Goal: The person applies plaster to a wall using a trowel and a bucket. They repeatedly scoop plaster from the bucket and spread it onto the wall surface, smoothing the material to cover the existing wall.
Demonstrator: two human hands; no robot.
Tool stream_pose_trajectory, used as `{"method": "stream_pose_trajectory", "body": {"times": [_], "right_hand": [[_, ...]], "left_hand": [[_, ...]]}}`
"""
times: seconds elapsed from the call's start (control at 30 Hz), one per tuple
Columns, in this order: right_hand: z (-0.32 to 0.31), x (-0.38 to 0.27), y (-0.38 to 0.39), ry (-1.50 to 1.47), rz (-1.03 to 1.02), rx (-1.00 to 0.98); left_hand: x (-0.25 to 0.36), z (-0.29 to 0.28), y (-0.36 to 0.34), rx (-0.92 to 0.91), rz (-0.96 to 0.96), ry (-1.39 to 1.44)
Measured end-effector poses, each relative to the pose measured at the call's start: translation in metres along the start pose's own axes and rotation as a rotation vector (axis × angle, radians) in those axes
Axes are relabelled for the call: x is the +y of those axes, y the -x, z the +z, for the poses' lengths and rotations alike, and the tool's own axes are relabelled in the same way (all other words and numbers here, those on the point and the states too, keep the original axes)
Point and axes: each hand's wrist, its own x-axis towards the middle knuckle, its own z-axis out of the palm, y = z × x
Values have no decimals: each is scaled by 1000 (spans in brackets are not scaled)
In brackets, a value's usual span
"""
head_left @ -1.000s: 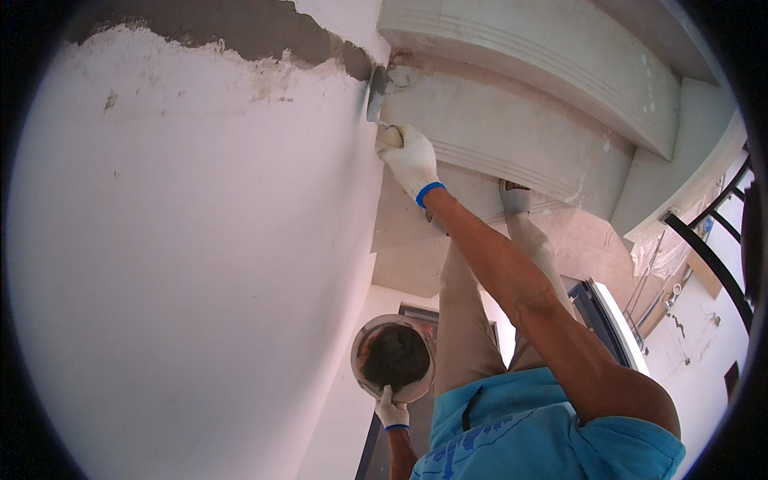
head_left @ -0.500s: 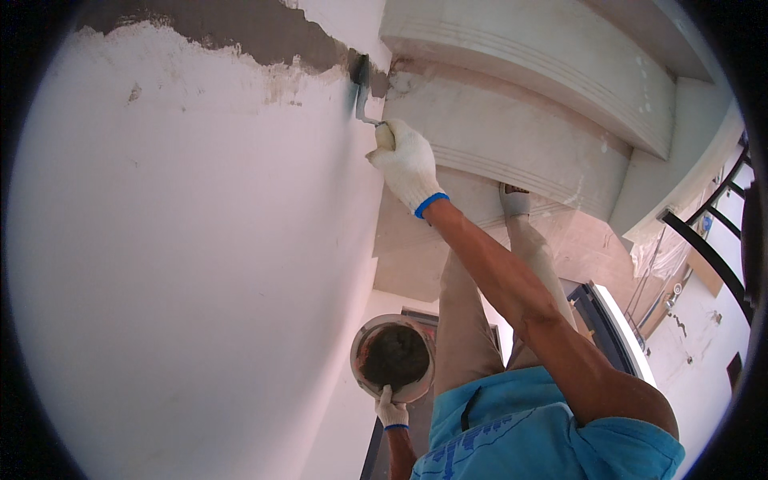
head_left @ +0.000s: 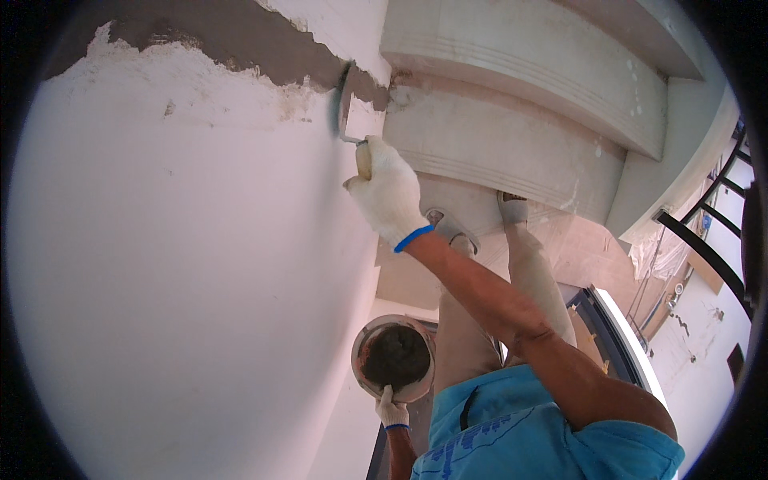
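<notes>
My right hand (head_left: 386, 188), in a white knit glove with a blue cuff, is closed around the handle of a trowel (head_left: 346, 108). The trowel's blade stands nearly edge-on against the white wall (head_left: 184, 264), at the lower border of a band of wet grey mortar (head_left: 232, 40). Low in the picture my left hand (head_left: 392, 410), also gloved, grips the rim of a round bucket (head_left: 361, 378). Dark grey mortar (head_left: 395, 356) lies inside the bucket; the thumb shows over the rim, while the other fingers are hidden beneath.
Curved stone stairs (head_left: 504, 132) meet the wall at its right side. My shoes (head_left: 512, 210) are on a step below them. A black metal railing (head_left: 704, 260) curves along the far right, near plastic sheeting (head_left: 658, 258). A dark-framed panel (head_left: 612, 332) stands right of my legs.
My right hand has moved left and slightly down with the trowel, drawing the blade left along the mortar's edge. My left hand and the bucket stay almost in place.
</notes>
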Motion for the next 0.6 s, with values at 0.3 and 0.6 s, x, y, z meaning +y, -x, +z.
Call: {"method": "stream_pose_trajectory", "body": {"times": [0.3,0.6], "right_hand": [[0,-17,3,32,43,-131],[-27,-18,13,18,0,-212]], "left_hand": [[3,-2,-2,2,-26,-13],[10,7,-7,-19,-18,-33]]}}
